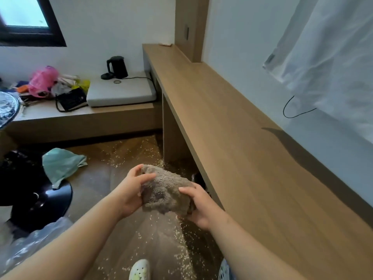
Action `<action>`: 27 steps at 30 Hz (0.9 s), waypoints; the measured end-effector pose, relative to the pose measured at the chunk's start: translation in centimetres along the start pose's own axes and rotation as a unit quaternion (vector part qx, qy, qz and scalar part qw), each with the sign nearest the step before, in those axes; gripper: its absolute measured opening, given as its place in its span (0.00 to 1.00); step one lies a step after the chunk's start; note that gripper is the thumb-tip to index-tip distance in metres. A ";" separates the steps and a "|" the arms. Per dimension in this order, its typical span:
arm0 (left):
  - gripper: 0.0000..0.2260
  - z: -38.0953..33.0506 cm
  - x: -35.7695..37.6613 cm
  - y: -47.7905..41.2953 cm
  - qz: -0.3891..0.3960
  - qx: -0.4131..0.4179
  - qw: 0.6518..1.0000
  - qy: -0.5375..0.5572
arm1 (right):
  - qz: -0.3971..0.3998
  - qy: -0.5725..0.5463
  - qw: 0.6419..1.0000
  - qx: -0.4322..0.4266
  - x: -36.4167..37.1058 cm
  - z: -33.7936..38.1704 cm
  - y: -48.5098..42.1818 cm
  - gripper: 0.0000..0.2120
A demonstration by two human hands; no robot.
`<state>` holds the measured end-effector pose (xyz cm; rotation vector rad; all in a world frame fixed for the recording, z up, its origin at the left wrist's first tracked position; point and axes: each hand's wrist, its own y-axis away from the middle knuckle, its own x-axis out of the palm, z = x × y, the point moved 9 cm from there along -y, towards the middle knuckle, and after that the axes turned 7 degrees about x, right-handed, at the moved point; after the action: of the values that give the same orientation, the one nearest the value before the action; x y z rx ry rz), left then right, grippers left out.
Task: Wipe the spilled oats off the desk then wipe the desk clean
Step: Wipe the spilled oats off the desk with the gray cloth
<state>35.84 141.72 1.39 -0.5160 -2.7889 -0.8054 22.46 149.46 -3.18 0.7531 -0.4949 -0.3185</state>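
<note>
While gripping the cloth (163, 188) at 9 o'clock with left hand (127, 195) and at 4 o'clock with right hand (201, 209), holds it bunched over the floor (96, 178), beside the desk (242, 138) at 3 o'clock. Below, toward 6 o'clock, strewn oats (181, 237).

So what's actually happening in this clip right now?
A person grips a bunched brown towel with the left hand and right hand, holding it over the floor beside the wooden desk. Oats lie scattered on the floor below. The desk top in view shows no oats.
</note>
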 end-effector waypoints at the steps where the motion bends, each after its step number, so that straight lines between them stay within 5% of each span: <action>1: 0.28 -1.1 -1.4 -1.6 -0.001 0.014 1.000 -0.021 | -0.013 -0.003 1.000 0.009 1.2 0.6 -1.7 0.21; 5: 0.40 -4.2 -5.6 -7.8 0.062 0.061 0.973 -0.212 | -0.035 -0.010 0.999 0.020 5.5 2.7 -7.9 0.22; 10: 0.25 -7.6 -10.5 -15.6 0.032 0.099 0.858 -0.502 | -0.041 0.108 0.993 -0.009 8.9 6.0 -14.1 0.29; 14: 0.13 -9.7 -12.4 -22.0 0.031 0.092 0.817 -0.568 | -0.061 0.276 0.959 -0.026 10.7 9.0 -19.1 0.12; 19: 0.10 -12.0 -14.7 -31.5 0.038 0.041 0.830 -0.554 | -0.108 0.283 0.953 -0.020 11.4 14.4 -27.9 0.06; 21: 0.10 -13.6 -15.1 -35.0 0.039 0.013 0.856 -0.516 | -0.083 0.212 0.973 0.027 12.0 16.4 -31.4 0.06; 24: 0.14 -17.3 -16.3 -39.6 -0.003 -0.014 0.892 -0.452 | -0.069 0.130 0.984 0.096 13.3 19.7 -36.1 0.20; 27: 0.15 -20.7 -17.8 -44.1 -0.047 -0.034 0.930 -0.363 | -0.060 0.119 0.986 0.106 16.0 24.2 -40.4 0.16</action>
<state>37.22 90.60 -7.39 -0.8401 -3.4862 -0.8671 18.95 100.62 -12.01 1.0158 -0.2603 -0.2864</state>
